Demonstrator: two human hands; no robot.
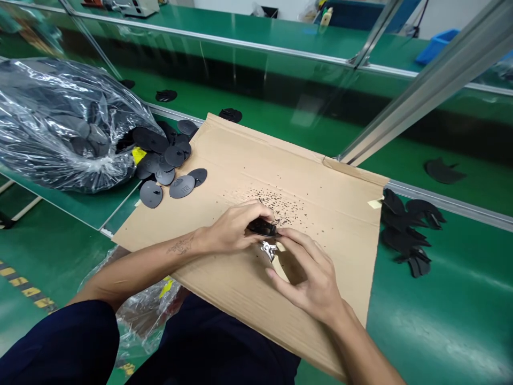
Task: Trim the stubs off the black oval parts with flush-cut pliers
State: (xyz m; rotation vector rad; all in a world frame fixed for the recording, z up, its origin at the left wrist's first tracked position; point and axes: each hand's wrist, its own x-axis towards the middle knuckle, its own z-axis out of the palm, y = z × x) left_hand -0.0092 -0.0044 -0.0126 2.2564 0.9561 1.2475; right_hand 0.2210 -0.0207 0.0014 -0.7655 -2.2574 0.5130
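Note:
My left hand (232, 230) is closed on a black plastic disc (262, 227), held just above a sheet of cardboard (320, 187). My right hand (308, 272) grips a small metal cutter (268, 249) whose jaws sit at the disc's lower edge. Small black trimmings (280, 206) are scattered on the cardboard just beyond my hands. A pile of black discs (168, 160) lies at the cardboard's far left corner.
A clear plastic bag (60, 123) of black discs lies at the left, its mouth spilling onto the pile. Trimmed black parts (409, 230) sit on the green belt to the right. An aluminium post (420, 91) slants up from behind the cardboard. More discs (230, 114) lie on the belt behind.

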